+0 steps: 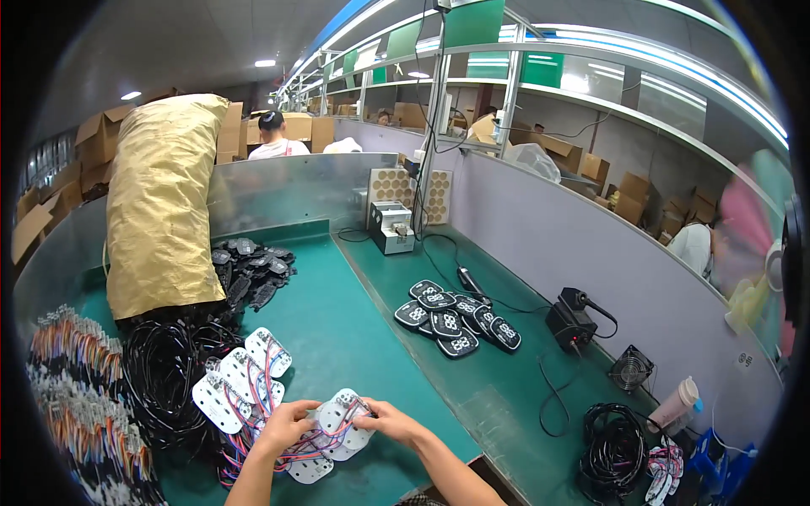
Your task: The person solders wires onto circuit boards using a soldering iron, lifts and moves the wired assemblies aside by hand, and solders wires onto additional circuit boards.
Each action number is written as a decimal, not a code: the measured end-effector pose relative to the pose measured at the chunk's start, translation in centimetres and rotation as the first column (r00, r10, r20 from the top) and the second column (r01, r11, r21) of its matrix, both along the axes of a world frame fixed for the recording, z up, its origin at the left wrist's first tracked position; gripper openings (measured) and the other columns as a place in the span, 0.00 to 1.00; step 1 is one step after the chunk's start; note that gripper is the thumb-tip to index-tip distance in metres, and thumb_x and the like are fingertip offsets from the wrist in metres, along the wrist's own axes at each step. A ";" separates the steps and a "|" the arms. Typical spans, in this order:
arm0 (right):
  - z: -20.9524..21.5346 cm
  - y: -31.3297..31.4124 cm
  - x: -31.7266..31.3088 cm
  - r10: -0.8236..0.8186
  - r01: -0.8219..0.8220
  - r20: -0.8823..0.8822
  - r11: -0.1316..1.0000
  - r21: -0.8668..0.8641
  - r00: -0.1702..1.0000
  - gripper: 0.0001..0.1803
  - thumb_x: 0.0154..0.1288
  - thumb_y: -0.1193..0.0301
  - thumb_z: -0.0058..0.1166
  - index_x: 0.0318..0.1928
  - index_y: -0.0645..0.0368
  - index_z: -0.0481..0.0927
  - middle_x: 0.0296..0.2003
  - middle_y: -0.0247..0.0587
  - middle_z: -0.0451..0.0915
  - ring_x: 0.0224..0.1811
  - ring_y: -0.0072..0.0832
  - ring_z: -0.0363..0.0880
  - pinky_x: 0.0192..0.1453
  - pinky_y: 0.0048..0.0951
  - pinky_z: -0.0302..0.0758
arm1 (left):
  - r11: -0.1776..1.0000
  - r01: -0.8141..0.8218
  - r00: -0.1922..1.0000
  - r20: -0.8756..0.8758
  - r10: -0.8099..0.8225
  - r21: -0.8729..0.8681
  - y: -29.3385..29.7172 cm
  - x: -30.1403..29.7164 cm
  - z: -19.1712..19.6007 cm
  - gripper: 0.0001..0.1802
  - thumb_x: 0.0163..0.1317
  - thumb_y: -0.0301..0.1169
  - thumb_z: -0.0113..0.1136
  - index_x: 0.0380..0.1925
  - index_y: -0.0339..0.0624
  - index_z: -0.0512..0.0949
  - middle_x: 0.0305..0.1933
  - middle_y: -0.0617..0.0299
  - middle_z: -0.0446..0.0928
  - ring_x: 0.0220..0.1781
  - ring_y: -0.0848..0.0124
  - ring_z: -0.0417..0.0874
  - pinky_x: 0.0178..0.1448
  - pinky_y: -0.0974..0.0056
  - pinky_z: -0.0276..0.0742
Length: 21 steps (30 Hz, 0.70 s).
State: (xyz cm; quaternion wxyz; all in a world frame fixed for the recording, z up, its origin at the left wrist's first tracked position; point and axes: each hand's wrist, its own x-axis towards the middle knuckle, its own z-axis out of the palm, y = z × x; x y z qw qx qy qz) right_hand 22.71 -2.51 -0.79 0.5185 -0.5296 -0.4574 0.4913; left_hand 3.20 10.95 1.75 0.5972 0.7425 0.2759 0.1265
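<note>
A white wired circuit board is between my hands above the near part of the green table. My left hand has its fingers closed at the board's left side, by the red and blue wires. On the board's right edge my right hand is closed, thumb on top. Below lies another white board, partly covered by wires. Just left of my hands is a loose pile of similar white boards with red and blue wires. The fingertips' exact hold on the wires is too small to make out.
Black cable coils and bundled coloured wires crowd the left. A gold sack stands behind, beside black plastic parts. Black display panels, a soldering station, a small fan and a cup stand rightward.
</note>
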 end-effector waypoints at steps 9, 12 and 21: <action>0.3 0.7 -2.4 0.020 -0.045 0.247 0.994 0.095 0.969 0.34 0.62 0.65 0.55 0.64 0.59 0.56 0.52 0.42 0.71 0.54 0.30 0.70 0.58 0.32 0.66 | 0.984 0.074 0.979 0.199 -0.041 -0.160 -0.3 -1.2 1.8 0.33 0.46 0.12 0.45 0.59 0.30 0.64 0.43 0.54 0.77 0.42 0.73 0.78 0.45 0.71 0.73; -0.5 1.1 -2.4 -0.013 -0.010 0.210 0.994 0.108 0.978 0.34 0.60 0.69 0.58 0.63 0.59 0.57 0.51 0.43 0.71 0.53 0.30 0.70 0.58 0.31 0.67 | 0.979 0.142 0.973 0.204 -0.111 -0.146 0.4 -1.8 1.1 0.34 0.49 0.12 0.46 0.62 0.31 0.59 0.48 0.51 0.75 0.48 0.68 0.77 0.51 0.68 0.71; -0.9 0.6 -2.9 -0.168 0.178 0.298 0.984 -0.005 0.940 0.20 0.52 0.72 0.62 0.47 0.64 0.75 0.38 0.40 0.80 0.39 0.23 0.76 0.45 0.26 0.73 | 0.784 0.113 0.938 -0.326 0.118 0.610 -0.3 -3.3 1.6 0.25 0.45 0.40 0.65 0.46 0.44 0.79 0.38 0.48 0.81 0.42 0.53 0.81 0.49 0.56 0.75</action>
